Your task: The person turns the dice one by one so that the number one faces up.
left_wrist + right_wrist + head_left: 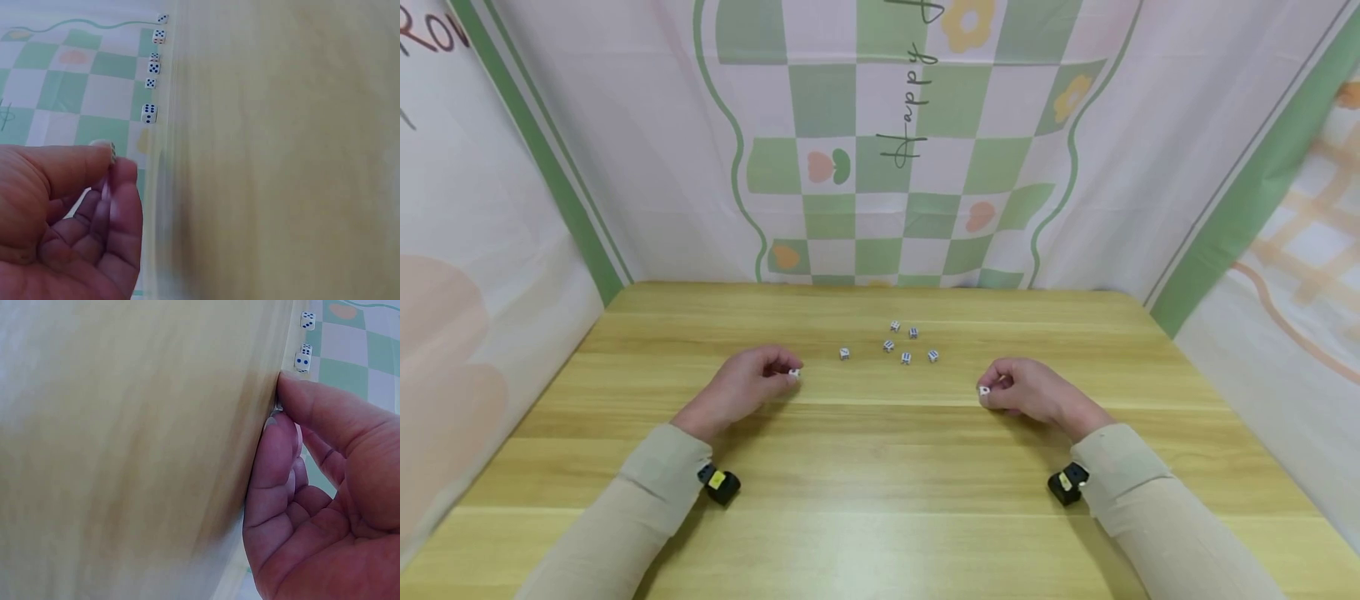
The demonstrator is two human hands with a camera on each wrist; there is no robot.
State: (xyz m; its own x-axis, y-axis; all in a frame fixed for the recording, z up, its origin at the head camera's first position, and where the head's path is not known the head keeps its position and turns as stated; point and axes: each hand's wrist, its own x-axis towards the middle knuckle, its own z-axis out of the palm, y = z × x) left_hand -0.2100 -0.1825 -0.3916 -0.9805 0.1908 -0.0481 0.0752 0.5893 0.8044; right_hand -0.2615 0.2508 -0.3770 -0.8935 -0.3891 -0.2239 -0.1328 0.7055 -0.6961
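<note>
Head: pinching white cubic die (794, 374) in left hand (741, 385), second white die (984, 391) in right hand (1030, 388), flanking six blue-pipped white dice (888, 346) on yellow wood-grain tabletop (880, 525). Left wrist: pinching between fingers (127, 215), likely for smallness. Right wrist: likewise, mostly hiding second white die.

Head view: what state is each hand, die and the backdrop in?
Left hand: pinching the left-hand die.
Left-hand die: pinched; contact with the table unclear.
Right hand: pinching the right-hand die.
Right-hand die: pinched; table contact unclear.
Leftmost loose die: on the table, apart from the others.
Other five loose dice: on the table, not touching one another.
Backdrop: hanging behind the table.
</note>
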